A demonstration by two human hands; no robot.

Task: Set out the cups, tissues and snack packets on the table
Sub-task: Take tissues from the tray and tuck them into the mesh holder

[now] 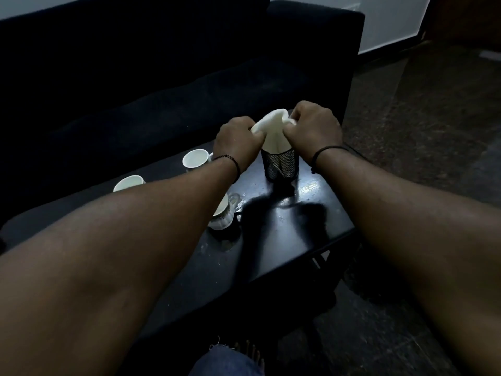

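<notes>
1. Tissues (273, 134) stand bunched in a black mesh holder (282, 165) on the dark worktop (271, 245).
2. Left hand (238, 143) and right hand (314, 128) fingers pinch the tissues' top.
3. Three cups (195, 157) sit left.

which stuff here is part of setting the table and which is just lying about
Part of the job:
- tissues, gripped by left hand and right hand
- mesh holder they stand in
- three cups: far cup, left cup, near cup
- table

Just there:
- dark sofa
- wristbands

No snack packets in view.
</notes>
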